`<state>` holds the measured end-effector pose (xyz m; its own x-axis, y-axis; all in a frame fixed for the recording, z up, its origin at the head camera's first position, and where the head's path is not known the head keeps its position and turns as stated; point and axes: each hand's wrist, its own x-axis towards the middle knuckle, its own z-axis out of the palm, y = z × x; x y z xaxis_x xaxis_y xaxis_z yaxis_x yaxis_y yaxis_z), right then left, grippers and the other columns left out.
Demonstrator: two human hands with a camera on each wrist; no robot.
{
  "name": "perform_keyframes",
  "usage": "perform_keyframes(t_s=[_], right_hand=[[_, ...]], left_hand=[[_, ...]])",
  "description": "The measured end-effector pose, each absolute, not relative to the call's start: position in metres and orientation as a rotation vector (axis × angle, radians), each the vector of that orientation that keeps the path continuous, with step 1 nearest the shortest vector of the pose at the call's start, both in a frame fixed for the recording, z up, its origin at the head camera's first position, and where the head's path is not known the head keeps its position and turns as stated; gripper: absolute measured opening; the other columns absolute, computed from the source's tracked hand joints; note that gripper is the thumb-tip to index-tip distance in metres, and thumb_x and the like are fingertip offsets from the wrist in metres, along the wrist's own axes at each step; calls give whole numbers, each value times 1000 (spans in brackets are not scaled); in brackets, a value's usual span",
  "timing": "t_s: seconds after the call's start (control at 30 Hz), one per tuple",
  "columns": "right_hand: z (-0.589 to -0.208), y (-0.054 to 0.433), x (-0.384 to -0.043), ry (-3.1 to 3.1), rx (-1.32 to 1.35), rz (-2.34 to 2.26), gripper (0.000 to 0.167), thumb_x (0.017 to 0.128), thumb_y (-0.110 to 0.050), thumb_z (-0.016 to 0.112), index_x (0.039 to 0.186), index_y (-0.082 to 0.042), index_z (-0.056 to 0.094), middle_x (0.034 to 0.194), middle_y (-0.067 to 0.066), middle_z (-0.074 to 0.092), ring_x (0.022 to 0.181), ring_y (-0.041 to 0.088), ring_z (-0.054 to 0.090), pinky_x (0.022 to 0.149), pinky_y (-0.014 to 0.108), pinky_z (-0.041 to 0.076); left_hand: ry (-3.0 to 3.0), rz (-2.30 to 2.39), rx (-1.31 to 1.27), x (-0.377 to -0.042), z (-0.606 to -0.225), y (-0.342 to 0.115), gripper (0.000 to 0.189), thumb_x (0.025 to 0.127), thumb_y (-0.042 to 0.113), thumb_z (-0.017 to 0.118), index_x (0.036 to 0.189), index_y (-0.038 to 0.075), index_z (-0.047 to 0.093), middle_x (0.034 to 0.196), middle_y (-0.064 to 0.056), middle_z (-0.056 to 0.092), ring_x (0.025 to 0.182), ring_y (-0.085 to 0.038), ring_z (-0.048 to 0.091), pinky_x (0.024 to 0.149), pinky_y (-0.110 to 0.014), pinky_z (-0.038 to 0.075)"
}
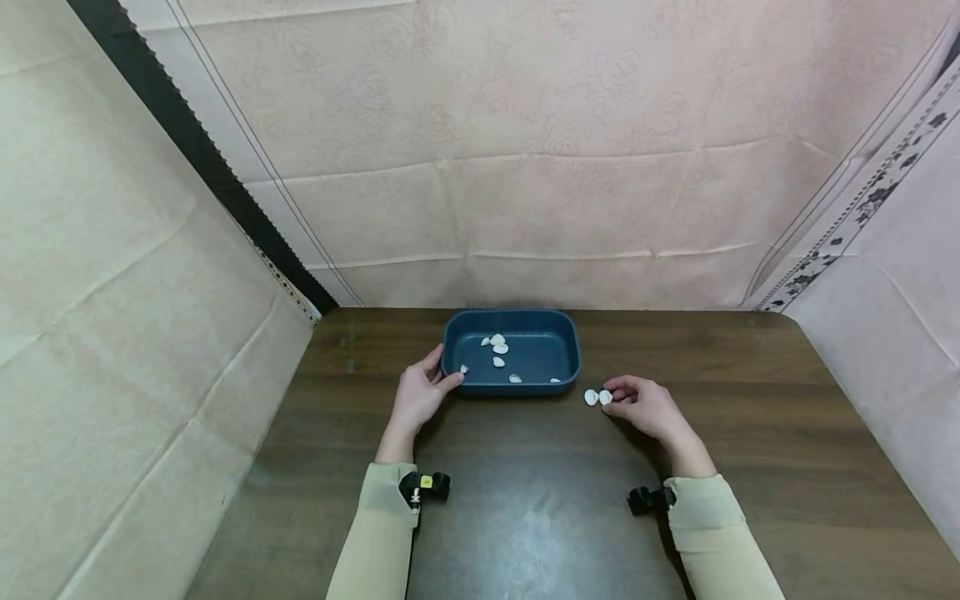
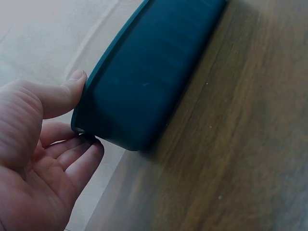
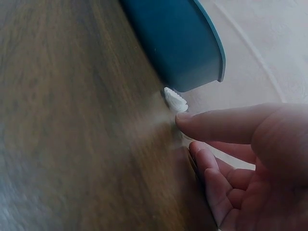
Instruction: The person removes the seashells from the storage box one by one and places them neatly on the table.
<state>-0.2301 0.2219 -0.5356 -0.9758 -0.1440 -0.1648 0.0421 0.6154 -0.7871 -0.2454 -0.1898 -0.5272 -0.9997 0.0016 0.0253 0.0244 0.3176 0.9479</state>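
Note:
A dark blue rectangular tray (image 1: 517,388) sits toward the back of the table with several small white seashells (image 1: 500,349) lying in it. My left hand (image 1: 422,390) grips the tray's left front corner, thumb on the rim and fingers around the outside of the wall. Right of the tray, my right hand (image 1: 643,408) is low over the tabletop, a white seashell (image 1: 605,397) between its thumb and fingertips. Just left of that one lies another ridged white shell (image 3: 175,100), close to the tray's corner. The held shell is mostly hidden behind the thumb in the right wrist view.
The brown wooden table (image 1: 525,475) has its back edge right behind the tray. Pale cloth (image 1: 562,208) hangs behind the table and along both sides. A black camera is strapped at each wrist.

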Motion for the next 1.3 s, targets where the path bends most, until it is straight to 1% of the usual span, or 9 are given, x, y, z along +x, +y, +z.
perform_keyframes(t_s=[0.43,0.73,0.87,1.03,1.13,1.2,1.3], right_hand=[[-536,225,-228,2621,-105,-1282,35,96,-16,82,128,-3,72,112,12,70,95,27,62,87,40,53],[-533,235,-227,2559,-138,-1339,43,97,-21,82,134,-3,70,119,15,70,102,28,65,90,39,53],[-532,239,-227,2571,-107,-1361,46,97,-23,82,136,-2,69,121,17,72,103,28,67,88,36,55],[-524,239,-226,2622,-70,-1409,46,100,-23,80,138,-2,67,122,18,73,105,30,70,84,33,59],[-516,235,-226,2670,-84,-1470,45,101,-23,78,139,-2,67,124,19,73,107,30,71,83,26,59],[-510,230,-226,2705,-92,-1524,43,102,-24,78,138,-4,68,127,20,72,109,28,71,82,21,57],[-498,217,-225,2703,-87,-1665,41,102,-24,77,138,-6,68,131,21,70,110,26,70,83,17,56]], left_hand=[[-2553,-1813,-23,-244,-530,-190,71,99,15,80,161,3,46,166,-16,43,147,-33,50,114,-43,46],[-2551,-1807,-25,-244,-529,-189,72,98,15,81,160,1,46,165,-17,45,146,-33,51,113,-43,47],[-2557,-1808,-22,-243,-528,-189,73,98,16,81,161,2,46,166,-16,44,146,-33,51,114,-43,47],[-2557,-1802,-37,-243,-526,-189,73,99,17,81,161,2,46,165,-17,44,146,-34,51,114,-44,47],[-2553,-1799,-36,-244,-525,-189,73,98,17,81,160,1,46,165,-17,45,145,-34,52,113,-43,47],[-2552,-1798,-34,-244,-525,-190,73,98,18,81,160,1,47,165,-17,45,145,-34,52,113,-43,47],[-2554,-1798,-35,-245,-525,-190,74,98,19,81,160,1,46,165,-17,44,146,-33,51,113,-43,47]])
